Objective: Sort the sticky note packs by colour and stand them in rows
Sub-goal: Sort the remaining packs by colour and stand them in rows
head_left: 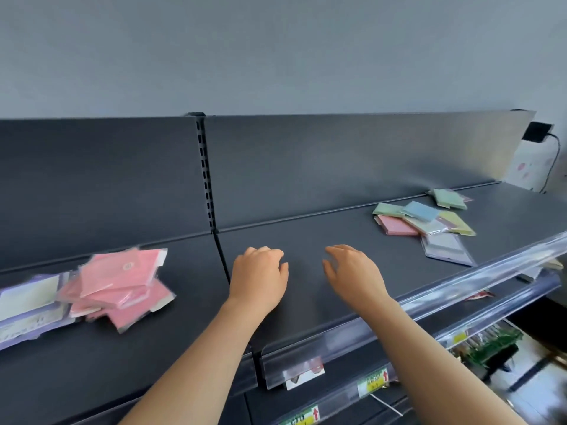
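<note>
**Both hands bare over the middle of the shelf, packs still in loose heaps**

The person's left hand point(259, 277) lies palm down on the dark shelf point(306, 237), its fingers loosely curled under and holding nothing. The right hand point(352, 276) hovers just beside it at 3 o'clock, fingers relaxed and slightly bent, thumb apart, also holding nothing. Whether it touches the shelf cannot be told.

At 9 o'clock from the left hand, a heap of pink packs point(122, 286) lies flat and overlapping at odd angles. Touching that heap further out at 9 o'clock are larger pale packs with lilac edges point(27, 305), blurred at the frame's border.

At 2 o'clock from the right hand is a mixed heap. In it a blue pack point(420, 211) rests on top of green ones, a single pink pack point(399, 226) sits at the near left, and a lilac pack point(446, 248) lies nearest the shelf's front edge. A green pack point(449, 198) lies apart by the back panel at 1 o'clock. None of the packs stands upright.

A clear price rail point(399, 305) runs along the shelf front, passing under the right forearm
</note>
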Tool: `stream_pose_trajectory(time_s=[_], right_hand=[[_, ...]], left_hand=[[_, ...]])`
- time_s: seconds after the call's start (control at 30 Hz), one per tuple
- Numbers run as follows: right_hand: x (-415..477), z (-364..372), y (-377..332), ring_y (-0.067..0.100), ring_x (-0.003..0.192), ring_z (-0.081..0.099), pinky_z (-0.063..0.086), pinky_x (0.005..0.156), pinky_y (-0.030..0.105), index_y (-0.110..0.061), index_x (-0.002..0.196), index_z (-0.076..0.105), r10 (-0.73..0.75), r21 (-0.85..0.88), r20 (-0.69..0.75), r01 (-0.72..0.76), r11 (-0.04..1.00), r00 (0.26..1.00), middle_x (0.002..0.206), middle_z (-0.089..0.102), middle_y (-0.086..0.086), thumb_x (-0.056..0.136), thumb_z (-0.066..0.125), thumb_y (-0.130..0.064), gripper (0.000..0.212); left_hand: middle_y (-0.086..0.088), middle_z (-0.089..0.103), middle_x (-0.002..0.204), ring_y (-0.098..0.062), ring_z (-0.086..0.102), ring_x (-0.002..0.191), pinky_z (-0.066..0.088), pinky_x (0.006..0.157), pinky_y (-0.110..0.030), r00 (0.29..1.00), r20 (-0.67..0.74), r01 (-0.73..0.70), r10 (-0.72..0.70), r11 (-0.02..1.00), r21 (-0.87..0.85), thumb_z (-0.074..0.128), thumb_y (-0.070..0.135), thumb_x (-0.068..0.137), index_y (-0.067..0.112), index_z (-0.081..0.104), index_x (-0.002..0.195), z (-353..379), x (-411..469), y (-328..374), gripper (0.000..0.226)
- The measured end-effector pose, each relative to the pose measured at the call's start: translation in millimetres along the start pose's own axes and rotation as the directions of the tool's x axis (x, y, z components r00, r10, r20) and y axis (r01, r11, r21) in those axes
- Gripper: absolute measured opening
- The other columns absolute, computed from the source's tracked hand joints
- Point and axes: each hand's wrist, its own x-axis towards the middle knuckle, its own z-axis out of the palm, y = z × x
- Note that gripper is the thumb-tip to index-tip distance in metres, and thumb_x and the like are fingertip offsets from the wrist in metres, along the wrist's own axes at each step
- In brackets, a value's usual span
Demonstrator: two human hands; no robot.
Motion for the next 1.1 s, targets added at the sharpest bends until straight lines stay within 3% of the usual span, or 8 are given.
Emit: stream_pose_trajectory(time_s=[0.23, 0.43, 0.57, 0.67, 0.83, 1.1], right_hand=[[27.6, -4.2, 67.9, 0.027, 0.110, 0.058, 0.046, 0.084, 0.033, -0.009, 0.119, 0.062, 0.049, -0.020, 0.013, -0.049, 0.999, 0.999, 0.125, 0.060, 0.005, 0.098, 0.043, -0.023, 0.032], [69.6, -4.4, 142.3, 0.034, 0.102, 0.056, 0.041, 0.080, 0.037, -0.005, 0.100, 0.061, 0.003, -0.073, 0.018, -0.002, 0.997, 1.000, 0.109, 0.061, 0.010, 0.095, 0.044, -0.019, 0.022], [101.1, -2.7, 188.7, 0.031, 0.118, 0.049, 0.036, 0.095, 0.035, -0.009, 0.119, 0.056, -0.062, -0.145, 0.023, 0.065, 0.987, 0.998, 0.126, 0.056, 0.009, 0.096, 0.044, -0.022, 0.029], [121.5, 2.7, 209.1, 0.027, 0.134, 0.036, 0.024, 0.110, 0.036, -0.010, 0.132, 0.046, -0.093, -0.189, 0.072, 0.105, 0.976, 0.993, 0.139, 0.045, 0.009, 0.100, 0.038, -0.027, 0.037], [137.1, 12.2, 223.3, 0.028, 0.140, 0.021, 0.005, 0.118, 0.044, -0.006, 0.134, 0.037, -0.098, -0.281, 0.198, 0.152, 0.947, 0.975, 0.141, 0.034, 0.011, 0.095, 0.032, -0.017, 0.041], [136.1, 16.5, 224.2, 0.027, 0.135, 0.033, 0.012, 0.116, 0.038, -0.007, 0.127, 0.047, -0.281, -0.170, 0.208, 0.317, 0.933, 0.937, 0.140, 0.041, 0.009, 0.094, 0.035, -0.014, 0.036]], left_hand=[[0.003, 0.065, 0.105, -0.022, 0.054, 0.102, 0.044, 0.087, -0.033, 0.998, 0.050, -0.029, 0.028, 0.999, 0.018, 0.044, 0.033, 0.099, 0.015, 0.064, 0.113, 36.6, 34.1, 44.6, 0.031], [0.002, 0.064, 0.100, -0.023, 0.053, 0.098, 0.043, 0.081, -0.032, 0.999, 0.031, 0.015, -0.016, 0.999, 0.036, 0.045, 0.032, 0.098, 0.014, 0.065, 0.110, 65.4, 72.8, 91.7, 0.029], [0.001, 0.063, 0.098, -0.024, 0.053, 0.097, 0.041, 0.078, -0.032, 0.996, 0.033, 0.076, -0.078, 0.996, 0.056, 0.044, 0.031, 0.098, 0.014, 0.064, 0.110, 88.2, 95.4, 119.8, 0.028], [0.000, 0.062, 0.104, -0.024, 0.053, 0.100, 0.042, 0.080, -0.033, 0.990, 0.036, 0.134, -0.135, 0.990, 0.049, 0.046, 0.030, 0.098, 0.013, 0.062, 0.114, 102.9, 108.0, 132.3, 0.028], [0.001, 0.058, 0.126, -0.023, 0.050, 0.113, 0.042, 0.092, -0.033, 0.980, 0.030, 0.195, -0.197, 0.980, 0.037, 0.048, 0.028, 0.098, 0.013, 0.061, 0.119, 117.9, 113.1, 128.4, 0.029], [0.002, 0.058, 0.129, -0.022, 0.050, 0.116, 0.040, 0.097, -0.032, 0.975, -0.016, 0.223, -0.223, 0.974, -0.036, 0.051, 0.025, 0.097, 0.014, 0.062, 0.122, 120.0, 110.0, 119.2, 0.030]])
